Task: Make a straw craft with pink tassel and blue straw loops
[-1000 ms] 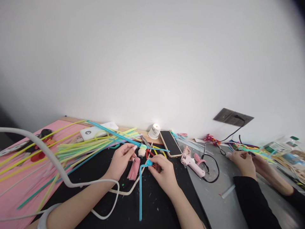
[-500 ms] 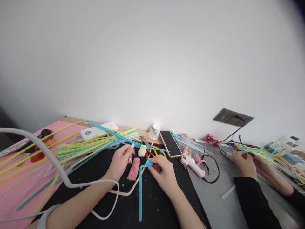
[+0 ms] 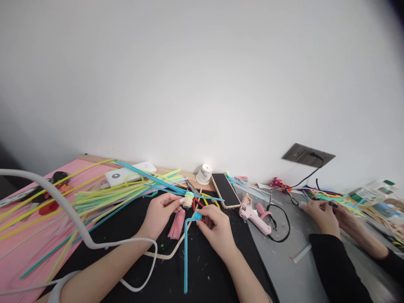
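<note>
My right hand [image 3: 216, 225] pinches a small blue coil of pipe cleaner [image 3: 197, 215] between thumb and fingers. From the coil a straight blue tail [image 3: 186, 261] hangs down toward me over the black mat. My left hand [image 3: 162, 212] has its thumb and forefinger together at the left side of a small fuzzy cream piece with a green top [image 3: 188, 200]. Just below those fingers lies a bundle of short pink pipe cleaner lengths [image 3: 176, 225]. Red-handled pliers [image 3: 194, 193] lie behind, partly covered by my right hand.
Long pipe cleaners [image 3: 110, 195] spread across the left over a pink sheet [image 3: 19, 269]. A white cable [image 3: 69, 210] loops over my left forearm. Behind are a paper cup [image 3: 204, 174] and phone [image 3: 225, 189]; a pink glue gun [image 3: 255, 219] lies right. Another person's hands [image 3: 328, 216] work farther right.
My left hand has moved slightly right, bringing its fingertips from beside the cream-and-green piece to its edge. My right hand and the blue coil have stayed almost still.
</note>
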A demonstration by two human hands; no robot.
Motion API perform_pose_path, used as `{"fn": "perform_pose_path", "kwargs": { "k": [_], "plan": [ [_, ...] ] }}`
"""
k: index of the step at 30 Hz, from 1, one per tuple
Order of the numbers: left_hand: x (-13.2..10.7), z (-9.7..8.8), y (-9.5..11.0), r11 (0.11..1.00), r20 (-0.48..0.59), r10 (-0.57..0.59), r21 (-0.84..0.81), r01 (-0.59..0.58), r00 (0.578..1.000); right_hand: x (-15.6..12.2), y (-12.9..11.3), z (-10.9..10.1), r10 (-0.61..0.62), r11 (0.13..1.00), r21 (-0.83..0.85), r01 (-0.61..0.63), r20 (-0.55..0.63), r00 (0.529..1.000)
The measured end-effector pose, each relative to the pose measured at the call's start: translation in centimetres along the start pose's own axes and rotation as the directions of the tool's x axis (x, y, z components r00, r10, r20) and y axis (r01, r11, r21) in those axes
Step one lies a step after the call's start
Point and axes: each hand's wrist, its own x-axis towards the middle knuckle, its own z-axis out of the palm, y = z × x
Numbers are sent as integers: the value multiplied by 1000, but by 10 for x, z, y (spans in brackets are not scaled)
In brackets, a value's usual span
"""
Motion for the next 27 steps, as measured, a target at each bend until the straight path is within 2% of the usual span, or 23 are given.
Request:
{"fn": "perform_pose_path", "kwargs": {
  "k": [4,10,14,17,23,27],
  "plan": [
    [-2,0,2,998,-24,57,38,-56,998,0,0,0,-6,1000,4,6,0,1000],
    [-2,-1,5,997,-56,45,-55,-48,997,0,0,0,-13,1000,-1,13,-10,1000],
    [0,-1,3,997,-92,71,6,-71,993,0,-1,-1,-6,1000,-9,6,-6,1000],
    [1,-2,-1,996,-82,80,57,-75,993,1,-1,-1,-10,1000,-13,10,-2,1000],
    [3,-2,-6,997,-58,64,-38,-66,996,1,-1,-1,-12,1000,-19,12,-6,1000],
    [3,0,-2,995,-59,98,-22,-99,993,0,-1,-1,-7,1000,-10,7,-4,1000]
  ]
}}
